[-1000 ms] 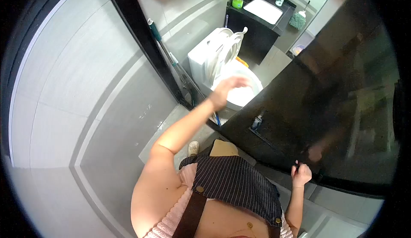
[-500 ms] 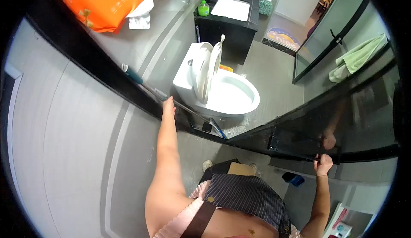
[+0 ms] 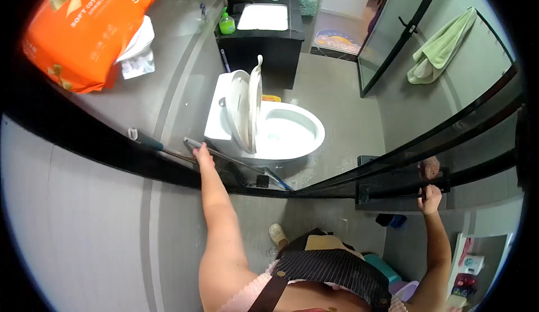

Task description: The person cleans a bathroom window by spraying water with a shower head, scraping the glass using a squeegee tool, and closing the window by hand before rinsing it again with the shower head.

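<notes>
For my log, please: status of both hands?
Left hand on grey pole. Right hand gripping door handle. Toilet just beyond pole, lid raised.

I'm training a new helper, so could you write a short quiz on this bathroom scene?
1. What do the fingers of the left hand hold?
A) the green towel
B) the grey pole
C) the orange package
2. True or false: the right hand hangs free, touching nothing.
3. Fill in: the green pump bottle stands beside the white ____ on the black counter.
Key: 1 B; 2 false; 3 sink.
</notes>
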